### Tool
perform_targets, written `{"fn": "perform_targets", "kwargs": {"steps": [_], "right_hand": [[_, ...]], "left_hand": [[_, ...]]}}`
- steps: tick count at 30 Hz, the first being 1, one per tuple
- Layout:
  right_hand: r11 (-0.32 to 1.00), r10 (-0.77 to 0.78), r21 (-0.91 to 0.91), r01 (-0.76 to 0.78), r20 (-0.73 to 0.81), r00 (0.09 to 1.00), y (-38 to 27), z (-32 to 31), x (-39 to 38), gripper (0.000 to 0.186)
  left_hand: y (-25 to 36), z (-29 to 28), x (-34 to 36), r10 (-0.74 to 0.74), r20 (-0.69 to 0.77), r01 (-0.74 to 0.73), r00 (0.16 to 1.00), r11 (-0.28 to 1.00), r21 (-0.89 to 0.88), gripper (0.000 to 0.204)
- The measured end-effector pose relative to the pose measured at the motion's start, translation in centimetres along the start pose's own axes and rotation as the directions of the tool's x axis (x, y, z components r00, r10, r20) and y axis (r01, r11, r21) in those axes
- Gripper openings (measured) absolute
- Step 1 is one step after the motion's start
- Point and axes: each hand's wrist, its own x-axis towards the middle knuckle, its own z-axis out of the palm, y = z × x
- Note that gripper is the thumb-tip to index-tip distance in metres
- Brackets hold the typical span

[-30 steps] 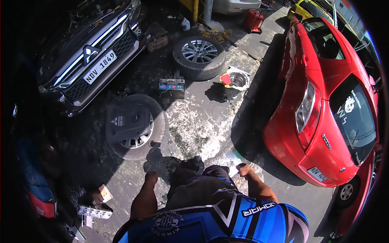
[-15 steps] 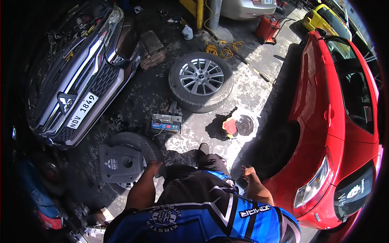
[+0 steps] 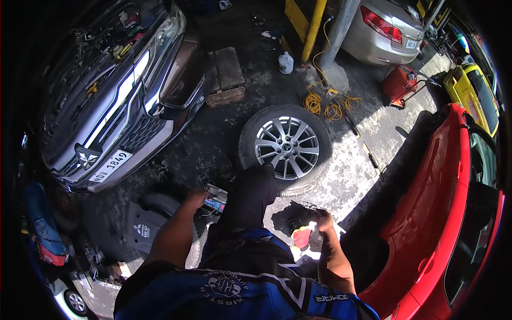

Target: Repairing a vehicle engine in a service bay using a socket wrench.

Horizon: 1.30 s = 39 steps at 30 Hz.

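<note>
My left hand (image 3: pixel 198 198) hangs low beside my leg, seen from its back, its fingers mostly hidden. In the view it overlaps the edge of a car battery (image 3: pixel 216 205) on the floor, with no contact visible. My right hand (image 3: pixel 323 220) hangs on the other side, its fingers dark and hard to make out. Behind it on the floor lies a red and yellow object (image 3: pixel 301 238) beside something dark. My leg (image 3: pixel 250 194) reaches forward to a wheel with a silver rim (image 3: pixel 287 148), lying flat. A grey engine cover (image 3: pixel 143 229) rests on a tire at the left.
A dark car with its hood up (image 3: pixel 120 122) stands left, a red car (image 3: pixel 432 197) right. Ahead are a wooden block (image 3: pixel 226 72), white jug (image 3: pixel 286 63), yellow cable (image 3: pixel 333 111), post (image 3: pixel 341 34), red wheeled tank (image 3: pixel 399 85) and silver car (image 3: pixel 381 32).
I have stepped forward, so the wheel is nearer and the battery is partly hidden behind my arm and leg. My right hand has swung forward, and my left hand has shifted slightly up.
</note>
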Motion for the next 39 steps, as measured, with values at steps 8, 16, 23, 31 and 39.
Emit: {"fn": "perform_targets", "kwargs": {"steps": [8, 16, 23, 31, 39], "right_hand": [[0.002, 0.697, 0.484, -0.875, 0.627, 0.348, -3.8, -9.7, 33.1, 0.036], [0.293, 0.592, 0.284, -0.913, 0.696, 0.407, 1.1, -17.8, 43.4, 0.012], [0.085, 0.694, 0.169, -0.982, 0.697, 0.180, 2.3, -26.1, 46.4, 0.022], [-0.117, 0.792, 0.152, -0.981, 0.610, 0.000, 10.9, -26.3, 62.9, 0.025], [0.566, 0.534, 0.339, -0.751, 0.544, 0.647, 11.9, -26.1, 105.2, 0.025]], "left_hand": [[18.5, -12.0, 15.1, -0.157, -0.097, 0.125, 0.983, 0.953, -0.277, 0.057], [21.7, -20.6, 17.3, -0.175, -0.153, 0.156, 0.973, 0.980, -0.124, 0.059], [24.3, -27.3, 22.7, -0.195, -0.346, -0.023, 0.918, 0.844, -0.536, 0.055], [37.1, -55.9, 34.0, -0.186, -0.855, -0.353, 0.485, 0.852, -0.386, 0.041], [30.5, -75.0, 39.0, -0.349, -0.910, 0.339, 0.223, 0.903, -0.263, 0.055]]}}
